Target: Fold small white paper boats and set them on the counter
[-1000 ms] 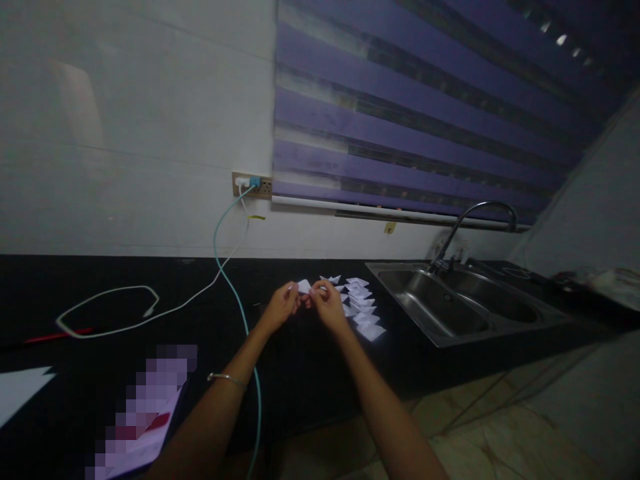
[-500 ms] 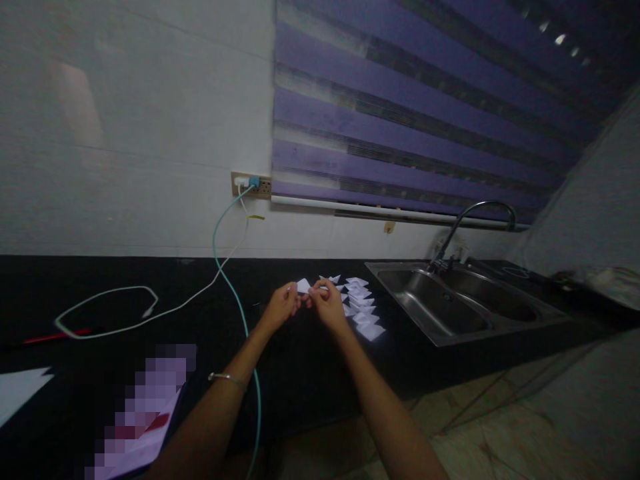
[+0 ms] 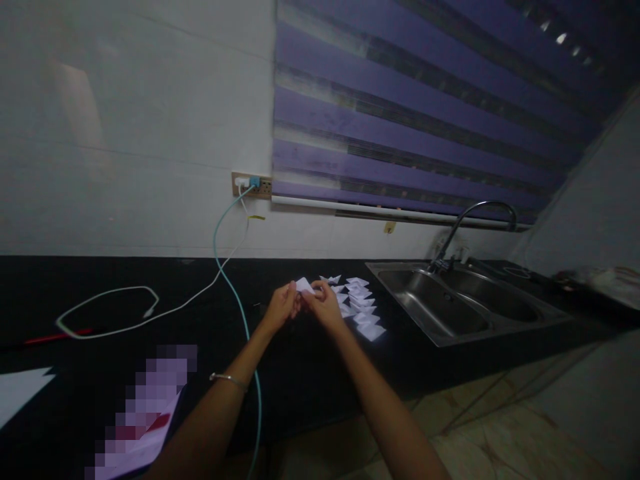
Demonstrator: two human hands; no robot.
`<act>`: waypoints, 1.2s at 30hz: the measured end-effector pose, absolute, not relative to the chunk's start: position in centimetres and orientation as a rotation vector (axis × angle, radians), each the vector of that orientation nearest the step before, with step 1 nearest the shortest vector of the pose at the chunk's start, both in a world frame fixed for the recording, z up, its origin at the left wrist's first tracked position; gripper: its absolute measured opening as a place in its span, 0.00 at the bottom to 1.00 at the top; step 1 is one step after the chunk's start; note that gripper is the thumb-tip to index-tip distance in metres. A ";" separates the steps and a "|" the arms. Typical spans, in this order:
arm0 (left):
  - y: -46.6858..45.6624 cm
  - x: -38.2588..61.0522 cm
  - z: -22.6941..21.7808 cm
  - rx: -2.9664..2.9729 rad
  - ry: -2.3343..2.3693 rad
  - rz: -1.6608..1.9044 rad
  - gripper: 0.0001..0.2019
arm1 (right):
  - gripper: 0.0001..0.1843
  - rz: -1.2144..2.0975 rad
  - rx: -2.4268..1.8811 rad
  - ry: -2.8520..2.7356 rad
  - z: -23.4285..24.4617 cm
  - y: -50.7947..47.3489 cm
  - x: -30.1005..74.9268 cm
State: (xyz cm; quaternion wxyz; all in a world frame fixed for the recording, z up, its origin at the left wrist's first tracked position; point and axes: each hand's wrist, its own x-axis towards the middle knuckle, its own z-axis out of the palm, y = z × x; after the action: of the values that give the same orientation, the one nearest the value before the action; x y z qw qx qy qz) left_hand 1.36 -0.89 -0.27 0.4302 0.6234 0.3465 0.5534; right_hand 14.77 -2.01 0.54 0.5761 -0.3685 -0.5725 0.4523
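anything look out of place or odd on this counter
The white cable is plugged into the outlet, yet its other end lies loose on the counter. The teal cable crosses under the left forearm, where it might snag. Nothing looks spilled.

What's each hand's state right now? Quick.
Left hand: closed, fingers pinching a small folded white paper.
Right hand: closed, thumb and fingers on the same paper's other side; exact finger placement can't be told.

From the held paper (image 3: 304,285), folded papers (image 3: 363,302) lie on the counter (image 3: 300,373) at 3 to 4 o'clock, the sink (image 3: 435,310) beyond at 3, wall socket (image 3: 265,189) at 11, sheets (image 3: 23,392) at 8.
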 end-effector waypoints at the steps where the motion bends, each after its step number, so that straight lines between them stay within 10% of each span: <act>1: -1.0 1.4 -0.2 1.572 0.857 1.370 0.25 | 0.17 1.045 -0.895 -1.377 0.5 -2.0 14.7; 27: -0.6 2.0 -0.9 1.413 0.741 1.138 0.28 | 0.30 0.897 -1.006 -1.576 0.3 -1.5 15.9; 36: -0.1 0.2 -0.6 1.477 0.884 1.315 0.21 | 0.14 0.303 -1.119 -1.798 1.0 -3.1 15.7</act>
State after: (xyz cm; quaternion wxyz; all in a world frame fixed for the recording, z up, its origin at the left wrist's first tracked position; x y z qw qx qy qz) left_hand 0.24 -0.14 -0.64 0.4686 0.6023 0.3603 0.5365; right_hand 15.74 -3.06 1.01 0.4806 -0.4587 -0.7370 0.1241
